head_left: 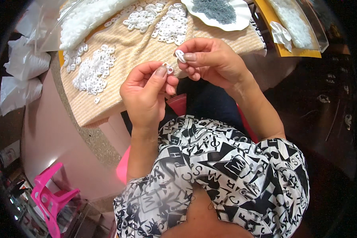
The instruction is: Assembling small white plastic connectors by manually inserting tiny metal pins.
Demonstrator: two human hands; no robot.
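My left hand (143, 93) pinches a small white plastic piece with holes (170, 70) between thumb and fingertips. Just to its right and slightly farther away, my right hand (218, 61) grips a white oval plastic piece (180, 56) between thumb and forefinger. The two pieces are close but apart, held above the near edge of a striped tan cloth (121, 79). Loose white plastic pieces lie in a heap (94, 71) on the cloth at the left. Another white heap (170, 27) lies beyond my hands.
A white scalloped plate (243, 19) at the back holds many small dark grey parts (216, 11). White pieces fill a clear container (89, 20) at the back left and a clear bag (292, 25) at the right. A pink plastic stool (53, 198) stands at lower left.
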